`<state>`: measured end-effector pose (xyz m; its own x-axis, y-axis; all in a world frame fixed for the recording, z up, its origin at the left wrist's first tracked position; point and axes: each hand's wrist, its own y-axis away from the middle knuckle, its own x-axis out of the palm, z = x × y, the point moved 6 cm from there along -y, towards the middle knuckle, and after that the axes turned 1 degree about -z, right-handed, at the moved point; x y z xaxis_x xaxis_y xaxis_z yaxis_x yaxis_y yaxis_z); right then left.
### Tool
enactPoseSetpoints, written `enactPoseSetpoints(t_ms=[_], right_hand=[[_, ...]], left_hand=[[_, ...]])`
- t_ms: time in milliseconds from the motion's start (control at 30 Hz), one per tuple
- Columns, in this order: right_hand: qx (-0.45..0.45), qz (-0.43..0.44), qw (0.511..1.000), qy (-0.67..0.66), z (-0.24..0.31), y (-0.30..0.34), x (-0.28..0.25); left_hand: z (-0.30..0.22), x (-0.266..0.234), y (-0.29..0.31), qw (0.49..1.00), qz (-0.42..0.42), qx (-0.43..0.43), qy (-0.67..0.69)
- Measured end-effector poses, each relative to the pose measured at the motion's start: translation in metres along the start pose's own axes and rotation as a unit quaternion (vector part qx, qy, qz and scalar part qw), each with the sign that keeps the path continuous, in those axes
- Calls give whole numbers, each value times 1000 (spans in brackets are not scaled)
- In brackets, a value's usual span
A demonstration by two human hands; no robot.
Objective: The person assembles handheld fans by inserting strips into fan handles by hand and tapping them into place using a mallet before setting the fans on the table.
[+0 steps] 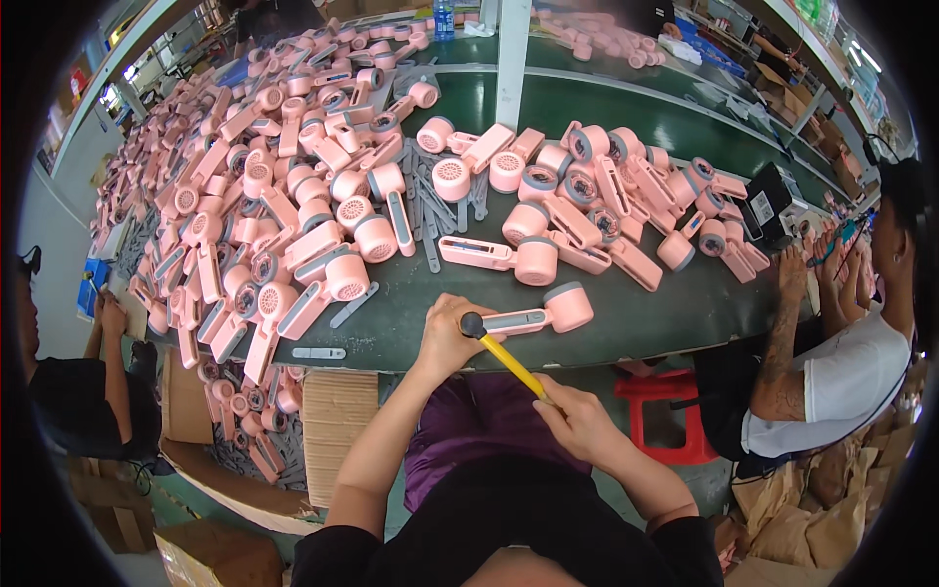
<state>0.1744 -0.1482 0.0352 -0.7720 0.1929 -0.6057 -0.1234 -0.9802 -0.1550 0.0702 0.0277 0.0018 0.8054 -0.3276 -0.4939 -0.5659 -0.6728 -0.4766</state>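
My right hand (587,423) is closed round the yellow handle of a hammer (514,369). Its round black head sits just over my left hand (448,338), apart or touching I cannot tell. That left hand is closed on the handle end of a pink handheld fan (567,307), shaped like a small hair dryer. The fan lies on its side at the table's near edge, its grey-rimmed round head pointing right. A grey strip runs along its handle. The hammer head and my fingers hide the handle's end.
Pink fans (284,186) heap high on the left of the green table (421,323), and a smaller pile (597,196) lies at right. Loose grey strips (425,196) lie between. An open carton (235,494) holds more. A red stool (665,416) and a person (831,382) are at right; another person (73,391) sits left.
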Motion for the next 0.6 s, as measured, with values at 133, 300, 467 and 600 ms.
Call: enactPoseSetpoints(t_ms=[133,300,467,600], right_hand=[[24,-12,1000,15,-8,2,-2],[37,-80,996,-33,-5,20,-27],[78,-81,994,-3,-14,25,-40],[97,-43,994,20,-29,14,-22]], left_hand=[[-4,1,-5,1000,5,-24,-1],[4,2,1,1000,4,-21,2],[-6,1,-4,1000,14,-22,-12],[-18,-3,-5,997,63,-20,-31]])
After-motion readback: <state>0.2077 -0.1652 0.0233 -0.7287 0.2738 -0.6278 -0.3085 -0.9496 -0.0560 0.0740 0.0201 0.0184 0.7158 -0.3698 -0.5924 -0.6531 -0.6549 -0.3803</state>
